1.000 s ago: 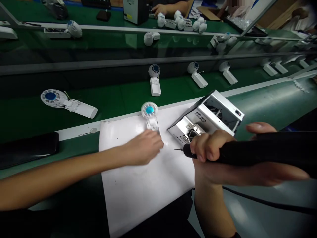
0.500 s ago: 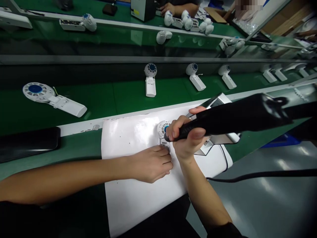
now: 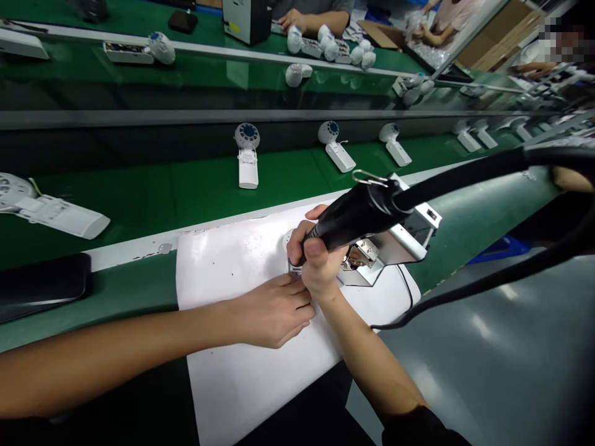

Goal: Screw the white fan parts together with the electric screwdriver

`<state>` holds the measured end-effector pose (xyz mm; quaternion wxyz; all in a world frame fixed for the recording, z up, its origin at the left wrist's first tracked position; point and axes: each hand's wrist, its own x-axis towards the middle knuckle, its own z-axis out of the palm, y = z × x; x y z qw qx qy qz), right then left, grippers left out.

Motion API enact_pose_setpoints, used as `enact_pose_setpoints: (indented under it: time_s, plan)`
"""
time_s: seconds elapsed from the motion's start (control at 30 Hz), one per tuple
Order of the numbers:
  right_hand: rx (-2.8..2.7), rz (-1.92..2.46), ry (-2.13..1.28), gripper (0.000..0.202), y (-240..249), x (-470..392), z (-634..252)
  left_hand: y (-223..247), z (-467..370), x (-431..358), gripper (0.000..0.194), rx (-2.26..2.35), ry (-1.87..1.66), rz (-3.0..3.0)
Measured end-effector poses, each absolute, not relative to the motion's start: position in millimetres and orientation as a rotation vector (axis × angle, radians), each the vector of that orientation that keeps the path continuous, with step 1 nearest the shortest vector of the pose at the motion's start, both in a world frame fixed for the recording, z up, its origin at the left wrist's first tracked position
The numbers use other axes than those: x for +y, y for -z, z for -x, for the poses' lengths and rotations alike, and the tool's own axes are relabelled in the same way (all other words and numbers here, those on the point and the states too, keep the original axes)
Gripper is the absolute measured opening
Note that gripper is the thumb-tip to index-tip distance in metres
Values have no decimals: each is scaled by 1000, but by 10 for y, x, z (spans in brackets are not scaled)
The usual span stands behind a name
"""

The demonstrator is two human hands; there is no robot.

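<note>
My right hand point(image 3: 320, 266) is wrapped around a black electric screwdriver point(image 3: 356, 214), its thick cable running off to the right. The tool's tip points down and left, and the hand hides it. Just to the left, my left hand point(image 3: 279, 311) is closed with its fingers curled over a white round-headed device point(image 3: 287, 241) on the white sheet point(image 3: 237, 384). Most of that device lies hidden under both hands. Close behind my right hand stands a silver metal box point(image 3: 402, 244), probably a screw feeder, with its front mechanism showing.
Similar white devices point(image 3: 248, 167) with round slotted heads lie along the green belt point(image 3: 199, 186) in front. A dark flat case point(image 3: 44, 285) sits at the left. Beyond the rail, a co-worker's hand point(image 3: 294, 20) rests near a dark box point(image 3: 246, 21) and several wrapped parts.
The screwdriver has tilted more upright, its rear end swinging up and its cable now arching to the right. My left hand stays over the device. The whole view has shifted somewhat.
</note>
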<state>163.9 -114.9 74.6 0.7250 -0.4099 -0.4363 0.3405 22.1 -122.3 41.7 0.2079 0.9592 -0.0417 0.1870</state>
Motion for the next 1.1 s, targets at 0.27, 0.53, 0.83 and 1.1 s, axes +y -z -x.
enact_pose_setpoints:
  time_s: [0.27,0.53,0.83,1.1]
  plan:
    - [-952,851,-196,44,-1414,-1431,-1948,-422,-186,-1243,11,-99,-507,-2720]
    - [-928,953,-25,38,-1453,-1571,-2265,-471,-186,-1237,13,-103,-493,-2719]
    - [-942,875,-480,43,-1369,-1440,-1867,-439,-206,-1222,13,-105,-530,-2735]
    - [-841,948,-493,51,-1130,-1284,-1838,-448,-208,-1226,14,-110,-549,-2727]
